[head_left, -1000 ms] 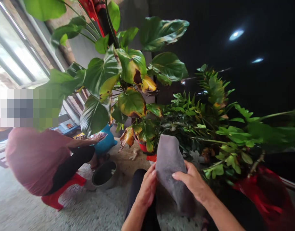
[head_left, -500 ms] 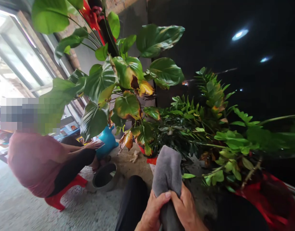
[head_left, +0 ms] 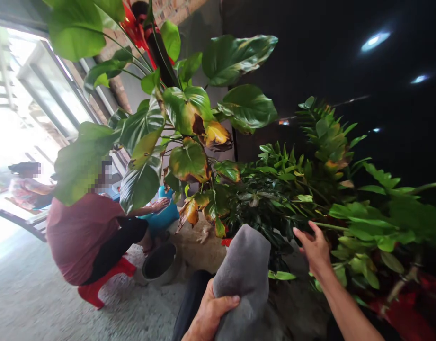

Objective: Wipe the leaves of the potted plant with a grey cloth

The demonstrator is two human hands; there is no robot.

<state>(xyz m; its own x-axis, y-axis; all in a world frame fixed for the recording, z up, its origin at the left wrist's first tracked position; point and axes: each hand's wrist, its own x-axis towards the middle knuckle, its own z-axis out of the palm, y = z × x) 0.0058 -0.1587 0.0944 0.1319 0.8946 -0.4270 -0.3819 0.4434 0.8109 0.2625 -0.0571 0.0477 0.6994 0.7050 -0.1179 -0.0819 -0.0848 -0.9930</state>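
Note:
A grey cloth point(head_left: 248, 270) is held upright in my left hand point(head_left: 212, 305), its thumb pressed across the front. My right hand point(head_left: 315, 248) is off the cloth, fingers spread, beside the leafy stems of a low green plant point(head_left: 356, 237). Whether its fingertips touch a leaf I cannot tell. In front of me rises a tall potted plant with large heart-shaped leaves point(head_left: 189, 158), several of them yellowed and brown at the edges. Its pot is mostly hidden behind the foliage and the cloth.
On the left a person in a pinkish-red shirt point(head_left: 81, 237) sits on a red stool point(head_left: 106, 282), one hand on a blue object point(head_left: 163, 213). A dark bucket point(head_left: 161, 263) stands nearby. Another person point(head_left: 28, 187) sits farther back. A glossy black panel point(head_left: 310, 52) stands behind the plants.
My right hand has let go of the cloth and moved right toward the low plant. My left hand keeps hold of the cloth, which now hangs wider. The view has shifted slightly left.

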